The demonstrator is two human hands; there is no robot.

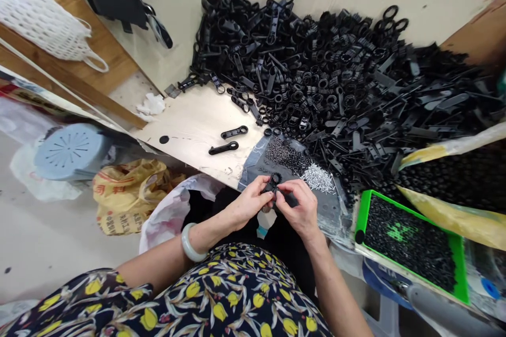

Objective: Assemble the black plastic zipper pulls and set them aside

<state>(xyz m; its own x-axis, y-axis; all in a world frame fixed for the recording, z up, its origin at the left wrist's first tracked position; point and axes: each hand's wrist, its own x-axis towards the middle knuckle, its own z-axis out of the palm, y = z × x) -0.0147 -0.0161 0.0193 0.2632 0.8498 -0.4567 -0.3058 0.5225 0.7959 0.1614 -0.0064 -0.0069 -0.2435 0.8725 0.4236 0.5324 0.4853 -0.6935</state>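
Both hands meet near the table's front edge, around a small black plastic part (pixel 273 181) with a ring at its upper end. My left hand (pixel 250 201) pinches the part from the left, fingers closed on it. From the right, my right hand (pixel 299 206) has thumb and forefinger pressed together at the part's lower end; whatever may be between these fingertips is too small to make out. Just beyond the hands lie small black pieces (pixel 285 155) and a heap of silver pins (pixel 318 178) on a dark mat. Two long black parts (pixel 234 132) rest on the pale tabletop (pixel 190 121).
A large pile of black parts (pixel 316 63) covers the table's back and right. At the right is a green tray (pixel 460 263) of small black pieces beside a yellow-edged bag (pixel 446 205). A blue stool (pixel 71 150) and yellow sack (pixel 126 195) stand left.
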